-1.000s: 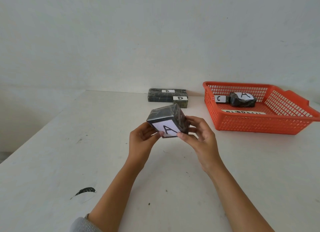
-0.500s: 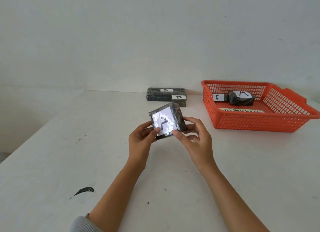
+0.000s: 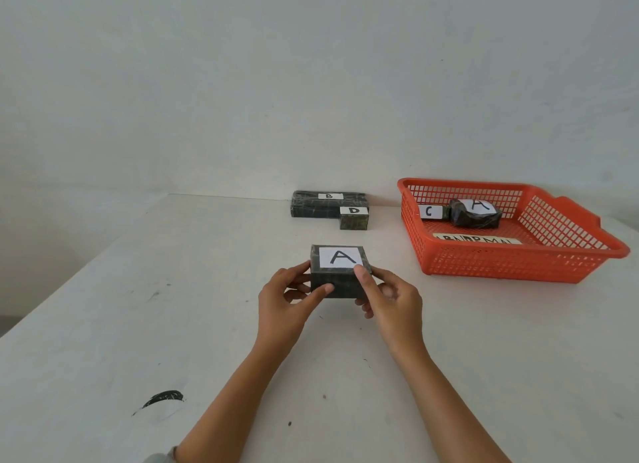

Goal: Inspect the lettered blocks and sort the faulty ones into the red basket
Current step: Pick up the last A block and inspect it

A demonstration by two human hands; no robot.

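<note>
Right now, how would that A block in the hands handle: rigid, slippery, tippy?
The A block looks boxy with sharp edges, so probably rigid. Its dark wrap seems glossy, maybe slick. Both hands, left and right, pinch it by fingertips, suggesting it's light. Flat faces: unlikely to roll.

Held block (image 3: 337, 283): dark, glossy film wrap, slightly wrinkled; matt white paper label on top. Blocks at the wall (image 3: 321, 209): same shiny dark wrap, paper labels. Basket (image 3: 511, 265): red plastic lattice, smooth rim, faint sheen. Table (image 3: 138, 324): matt white, scuffed, black smear (image 3: 165, 397). Wall (image 3: 311, 82): matt, pale.
</note>
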